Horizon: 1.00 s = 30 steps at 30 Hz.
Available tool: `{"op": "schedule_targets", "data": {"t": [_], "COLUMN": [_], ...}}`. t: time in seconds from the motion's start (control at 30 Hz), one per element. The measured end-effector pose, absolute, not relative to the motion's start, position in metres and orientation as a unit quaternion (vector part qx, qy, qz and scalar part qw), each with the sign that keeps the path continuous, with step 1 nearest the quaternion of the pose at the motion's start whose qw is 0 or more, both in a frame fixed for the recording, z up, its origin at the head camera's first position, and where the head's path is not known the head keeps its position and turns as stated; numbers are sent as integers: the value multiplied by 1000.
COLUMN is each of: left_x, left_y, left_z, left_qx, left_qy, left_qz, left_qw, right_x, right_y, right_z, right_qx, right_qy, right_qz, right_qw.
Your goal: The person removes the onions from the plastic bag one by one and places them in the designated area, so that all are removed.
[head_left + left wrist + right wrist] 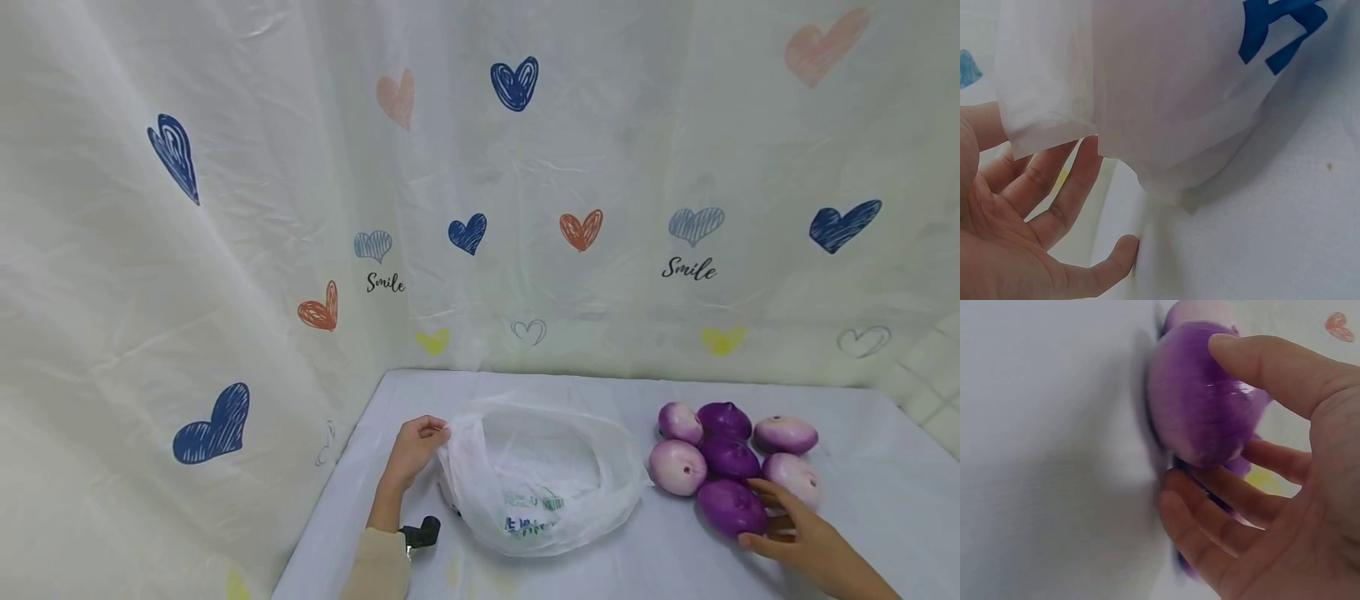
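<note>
A white plastic bag (pixel 540 533) with green and blue print sits on the table, its mouth spread wide. At its left rim, my left hand (pixel 420 446) pinches the plastic; in the left wrist view the bag's edge covers part of the fingers (pixel 1075 187). A faint pinkish tint shows through the bag wall. On the right, my right hand (pixel 798 533) holds a deep purple onion (pixel 731 507), the nearest of a cluster. In the right wrist view its thumb lies on the onion's glossy skin and the other fingers (pixel 1194 531) curve round beneath.
Several more onions lie close together behind the held one, among them a dark purple onion (pixel 729 457) and a pale pink onion (pixel 677 467). The table (pixel 622 575) has a white cover. A white curtain (pixel 525 167) printed with hearts hangs behind and at the left.
</note>
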<state>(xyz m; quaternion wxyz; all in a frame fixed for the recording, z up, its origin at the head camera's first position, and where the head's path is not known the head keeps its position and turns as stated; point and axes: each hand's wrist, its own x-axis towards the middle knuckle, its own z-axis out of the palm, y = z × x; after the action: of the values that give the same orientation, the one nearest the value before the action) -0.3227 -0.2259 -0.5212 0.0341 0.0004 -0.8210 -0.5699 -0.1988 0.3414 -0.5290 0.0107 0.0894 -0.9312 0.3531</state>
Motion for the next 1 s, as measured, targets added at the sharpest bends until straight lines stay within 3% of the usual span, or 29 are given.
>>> {"op": "schedule_targets", "data": {"t": [0.33, 0.57, 0.73, 1.0], "left_x": [-322, -321, -322, -321], "left_y": [-226, -227, -227, -226], "left_z": [-519, -520, -520, -519], "left_qx": [5, 3, 8, -1], "left_qy": [-822, -825, -821, -820], "left_qz": [-568, -565, -570, -571], "left_qw": [33, 34, 30, 30], "right_x": [-200, -209, -217, -238], "right_y": [330, 273, 219, 137], "right_z": [-493, -460, -451, -464], "right_qx": [129, 192, 239, 314], "right_qy": [-932, -890, -866, -847], "right_qz": [319, 362, 393, 415], "right_qw": [116, 200, 193, 112]}}
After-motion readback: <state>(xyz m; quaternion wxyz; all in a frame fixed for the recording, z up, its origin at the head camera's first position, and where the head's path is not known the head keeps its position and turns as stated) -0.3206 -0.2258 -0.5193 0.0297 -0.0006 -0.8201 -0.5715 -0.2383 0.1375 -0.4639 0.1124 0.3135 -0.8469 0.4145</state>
